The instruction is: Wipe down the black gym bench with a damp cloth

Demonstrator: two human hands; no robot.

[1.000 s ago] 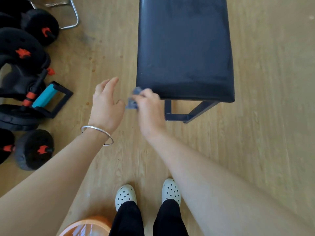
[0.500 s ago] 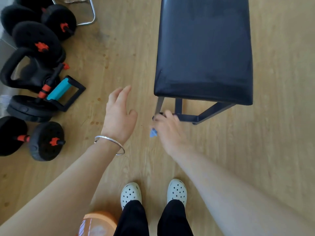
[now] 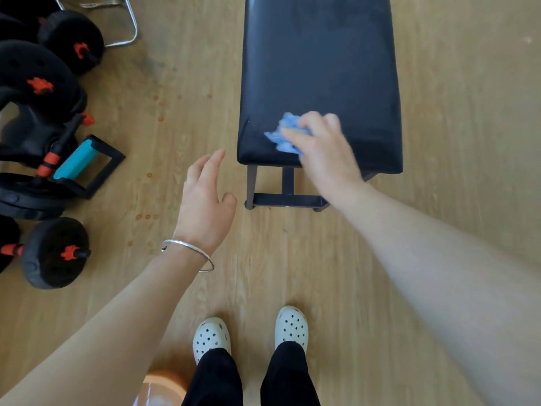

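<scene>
Cloth [image 3: 282, 136] motion-blurred, partly under my right hand [image 3: 325, 153], bench [image 3: 319, 54] far end cropped at top, orange object [image 3: 164, 388] cropped below, unidentifiable to me

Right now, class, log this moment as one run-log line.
right hand: holds crumpled blue cloth on black padded gym bench, near end | left hand: open, holding nothing

The black padded surface [image 3: 320, 68] stands on a dark metal frame [image 3: 285, 199] on the wooden floor [image 3: 453, 142]. A crumpled blue cloth [image 3: 282, 134] lies on the surface near its close left corner. On the floor to the left sit black dumbbells [image 3: 55, 253] with red collars, a kettlebell [image 3: 38, 136] and a black push-up handle [image 3: 87, 162] with a teal grip. White perforated clogs [image 3: 210, 336] stand on the floor at the near end, beside an orange container [image 3: 164, 385].
</scene>
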